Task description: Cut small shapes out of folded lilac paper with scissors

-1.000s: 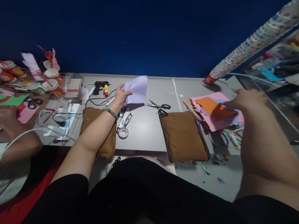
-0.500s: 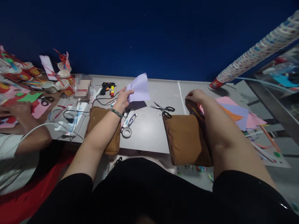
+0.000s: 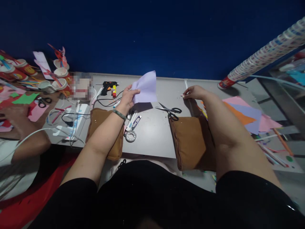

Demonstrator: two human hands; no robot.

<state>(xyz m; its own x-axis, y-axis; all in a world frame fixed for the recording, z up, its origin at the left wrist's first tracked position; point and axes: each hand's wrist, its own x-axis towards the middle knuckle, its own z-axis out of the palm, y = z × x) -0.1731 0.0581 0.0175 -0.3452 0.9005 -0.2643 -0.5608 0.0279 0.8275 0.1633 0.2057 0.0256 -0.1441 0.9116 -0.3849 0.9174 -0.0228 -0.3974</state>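
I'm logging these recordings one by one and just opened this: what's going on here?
A person's left hand holds a light-purple sheet of paper above a grey tabletop. The right hand has its fingertips at a tiny pale scrap, too small to tell whether pinched. Black-handled metal scissors lie open between the hands, by a brown rectangular fabric cushion.

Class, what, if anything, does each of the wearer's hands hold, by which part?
The left hand holds purple paper by its left edge; whether the right hand grips the scrap at its fingertips is unclear.
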